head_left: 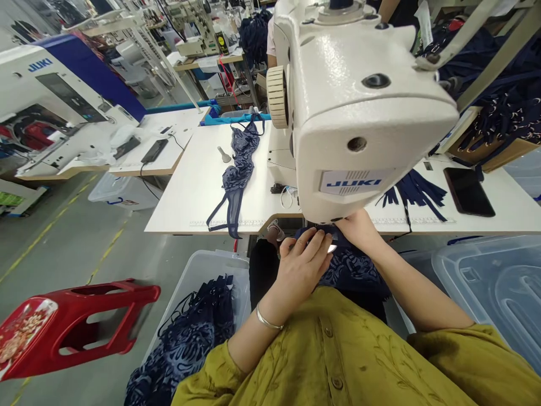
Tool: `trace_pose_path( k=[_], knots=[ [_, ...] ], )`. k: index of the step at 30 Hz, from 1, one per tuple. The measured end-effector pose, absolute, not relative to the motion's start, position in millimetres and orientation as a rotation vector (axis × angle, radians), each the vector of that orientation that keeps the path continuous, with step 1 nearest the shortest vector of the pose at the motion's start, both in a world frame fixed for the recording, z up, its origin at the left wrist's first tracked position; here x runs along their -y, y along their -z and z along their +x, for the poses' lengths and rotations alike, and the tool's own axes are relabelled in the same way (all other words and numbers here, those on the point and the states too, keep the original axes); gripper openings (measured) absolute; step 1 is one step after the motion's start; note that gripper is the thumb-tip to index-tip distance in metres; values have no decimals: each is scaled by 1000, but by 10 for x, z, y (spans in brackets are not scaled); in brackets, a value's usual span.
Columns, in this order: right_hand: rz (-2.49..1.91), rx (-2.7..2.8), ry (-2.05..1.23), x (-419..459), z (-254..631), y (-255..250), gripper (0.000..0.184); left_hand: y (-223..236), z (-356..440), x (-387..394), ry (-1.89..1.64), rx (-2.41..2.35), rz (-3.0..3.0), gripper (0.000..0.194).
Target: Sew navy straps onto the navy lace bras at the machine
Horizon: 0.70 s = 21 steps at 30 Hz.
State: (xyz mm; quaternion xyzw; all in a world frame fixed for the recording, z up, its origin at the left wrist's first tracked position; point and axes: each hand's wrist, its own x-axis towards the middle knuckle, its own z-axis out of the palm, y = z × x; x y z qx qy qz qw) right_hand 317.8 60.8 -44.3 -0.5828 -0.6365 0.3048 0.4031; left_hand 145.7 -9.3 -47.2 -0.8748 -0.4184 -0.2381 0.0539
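Observation:
A navy patterned bra hangs over my lap from the front of the white JUKI sewing machine. My left hand has its fingers bent together on the dark cloth below the machine head. A small shiny metal piece shows by its fingertips; its kind I cannot make out. From the right, my right hand reaches to the same cloth, closed at its edge, fingertips hidden under the machine head. The needle area is also hidden. Another navy bra lies on the white table to the left.
Navy straps and a black phone lie right of the machine. Below left, a clear bin holds several patterned garments. A red stool stands beyond it. At lower right is a clear plastic bin.

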Motion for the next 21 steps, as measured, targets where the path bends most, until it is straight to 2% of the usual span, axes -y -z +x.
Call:
trace_pose_path(
  k=[4, 12, 17, 21],
  knots=[
    [-1464, 1595, -782, -579, 3199, 439, 13, 471, 1449, 95, 735, 1292, -2675, 32],
    [-1390, 1716, -1046, -233, 3429, 482, 28, 481, 1395, 83, 913, 1121, -2803, 27],
    [-1405, 1804, -901, -70, 3421, 392, 24, 478, 1468, 79, 1149, 1294, -2792, 16],
    [-1326, 1858, -844, 27, 3417, 327, 17, 424, 1512, 60, 1353, 1502, -2756, 41]
  ],
)
